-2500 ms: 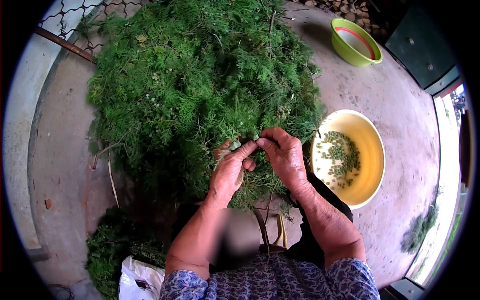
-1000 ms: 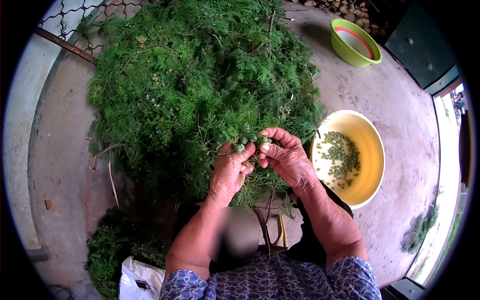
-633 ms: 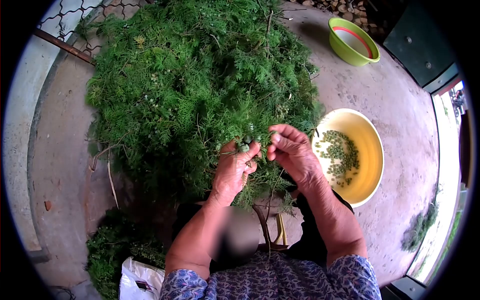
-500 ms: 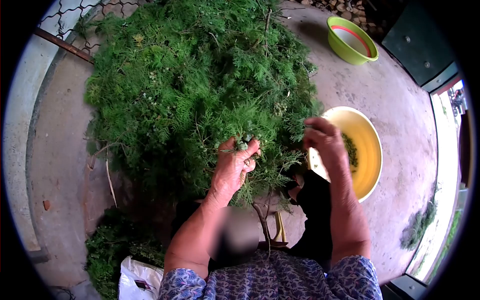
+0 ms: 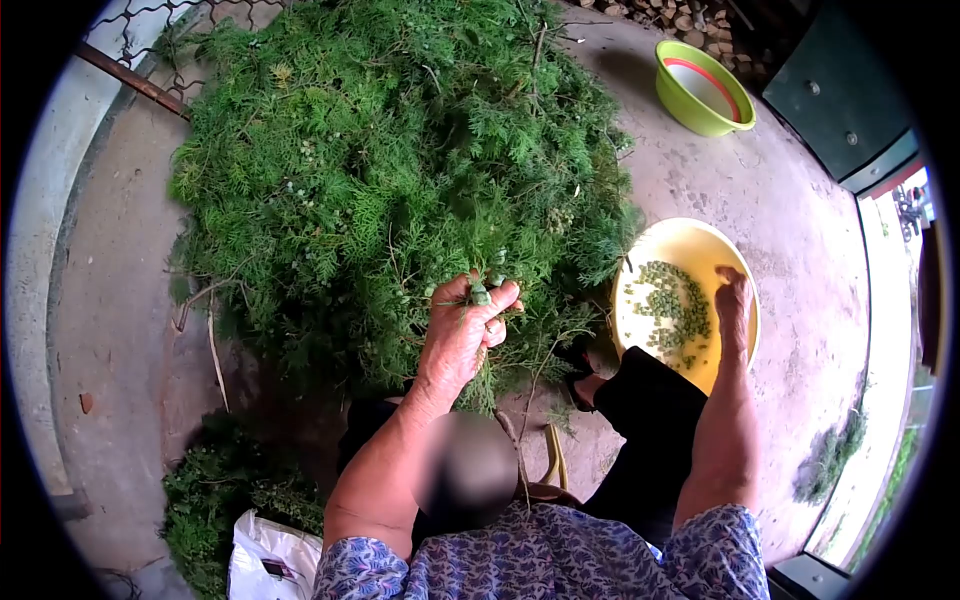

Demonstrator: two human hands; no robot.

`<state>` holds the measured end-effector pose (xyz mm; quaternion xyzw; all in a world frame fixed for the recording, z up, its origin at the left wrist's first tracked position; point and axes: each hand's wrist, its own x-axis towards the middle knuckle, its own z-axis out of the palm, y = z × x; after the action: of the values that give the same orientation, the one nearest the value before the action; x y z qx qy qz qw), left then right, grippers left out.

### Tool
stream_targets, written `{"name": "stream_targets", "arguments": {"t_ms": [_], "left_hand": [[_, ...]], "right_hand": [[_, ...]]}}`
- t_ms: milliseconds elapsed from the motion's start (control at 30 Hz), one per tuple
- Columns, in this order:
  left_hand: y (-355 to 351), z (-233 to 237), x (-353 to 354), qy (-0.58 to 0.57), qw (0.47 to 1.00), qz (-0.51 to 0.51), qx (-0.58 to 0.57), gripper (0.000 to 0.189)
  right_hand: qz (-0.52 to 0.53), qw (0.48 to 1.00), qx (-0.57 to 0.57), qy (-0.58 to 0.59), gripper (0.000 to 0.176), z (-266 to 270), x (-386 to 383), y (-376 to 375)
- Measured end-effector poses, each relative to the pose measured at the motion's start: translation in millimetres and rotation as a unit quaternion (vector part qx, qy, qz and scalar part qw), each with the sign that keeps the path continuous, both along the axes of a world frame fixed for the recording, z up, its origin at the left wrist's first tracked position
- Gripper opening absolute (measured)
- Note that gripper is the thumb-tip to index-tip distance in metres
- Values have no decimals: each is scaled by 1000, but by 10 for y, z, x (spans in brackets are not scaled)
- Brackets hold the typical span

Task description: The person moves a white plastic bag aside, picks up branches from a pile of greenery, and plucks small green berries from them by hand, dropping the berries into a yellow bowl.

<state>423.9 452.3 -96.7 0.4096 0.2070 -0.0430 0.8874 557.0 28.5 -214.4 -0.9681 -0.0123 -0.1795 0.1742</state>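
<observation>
My left hand (image 5: 465,325) is closed around a green sprig (image 5: 480,292) with pale round cones showing above the thumb. Behind it spreads a large heap of leafy evergreen branches (image 5: 370,150). On the right, my right hand (image 5: 733,290) is over the right side of a yellow basin (image 5: 648,240), its fingers curled; whether anything is between them is too small to tell. Small green cones (image 5: 678,305) lie scattered on the basin's bottom.
A lime-green basin (image 5: 695,118) with a red-rimmed one inside stands at the upper right, near stacked firewood (image 5: 690,18) and a dark cabinet (image 5: 835,90). At lower left are more greenery (image 5: 205,500) and a white bag (image 5: 262,560). A metal grille is at upper left.
My right hand has moved right, from beside the heap to over the yellow basin, uncovering the cones there. My left hand still holds the sprig in nearly the same place.
</observation>
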Motion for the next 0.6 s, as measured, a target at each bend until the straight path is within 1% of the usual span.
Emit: {"name": "stream_targets", "arguments": {"t_ms": [33,67,133,200,233,267,333,400,433,467,533,567,600], "left_hand": [[-6,-3,5,-1,1000,-4,6,4],[-14,-8,12,-2,1000,-8,12,4],[-24,-25,29,1,1000,-14,15,5],[-31,-30,29,8,1000,-20,20,5],[-47,-19,28,16,999,-22,40,6],[-64,-3,27,24,998,-24,60,7],[-84,4,27,16,996,-40,77,6],[-93,-47,6,-13,993,-45,112,5],[-86,-97,-19,-45,994,-37,96,5],[-89,-85,-14,-46,994,-37,96,5],[-103,-55,-13,-32,993,-14,114,6],[-104,-57,-11,-31,993,-14,114,6],[-102,-57,-8,-15,990,-20,136,7]], "right_hand": [[-28,988,149,27,27,283,-41,390],[-55,953,294,54,27,694,-128,943],[7,903,400,157,23,1094,-215,1465],[89,861,456,205,22,1384,-468,1963],[135,842,479,211,21,1438,-579,2161],[179,820,500,216,21,1474,-667,2324],[240,808,484,235,21,1523,-760,2562],[267,813,444,265,23,1505,-787,2699],[231,797,459,318,23,1522,-800,2761],[226,769,492,340,25,1365,-799,2798],[244,841,415,248,30,1255,-829,2846],[244,841,415,248,30,1275,-833,2859],[254,860,385,221,31,1318,-838,2868]]}}
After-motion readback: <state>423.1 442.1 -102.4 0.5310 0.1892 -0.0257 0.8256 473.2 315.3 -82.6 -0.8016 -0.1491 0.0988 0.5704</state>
